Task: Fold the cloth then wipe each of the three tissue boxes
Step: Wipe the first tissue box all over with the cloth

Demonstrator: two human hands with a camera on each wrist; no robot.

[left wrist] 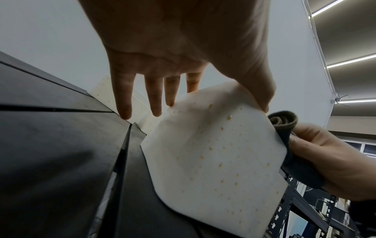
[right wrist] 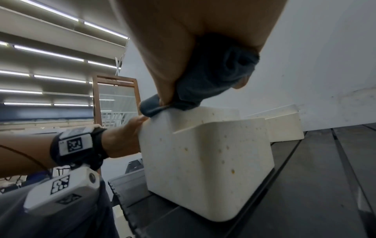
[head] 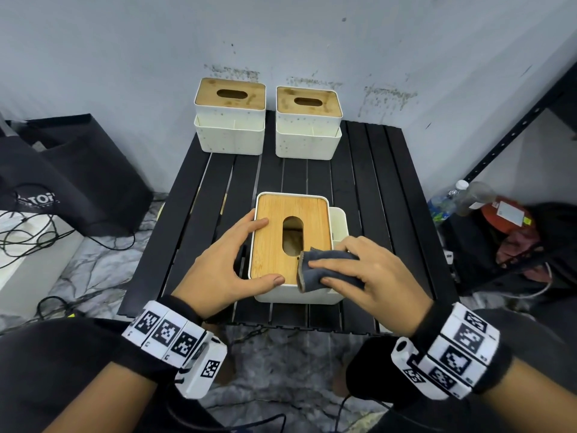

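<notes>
Bamboo lid under us: our right hand pinches the folded grey cloth on the near tissue box, our left hand spread against its side, steadying it on the black table.

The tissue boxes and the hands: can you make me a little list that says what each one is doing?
near box: white tissue box with a bamboo lid, at the front of the black slatted table
left hand: left hand steadies the near box, thumb on the lid's front edge
right hand: right hand grips a folded dark grey cloth against the lid's near right corner
back boxes: two more white boxes with bamboo lids, side by side at the wall, untouched
</notes>
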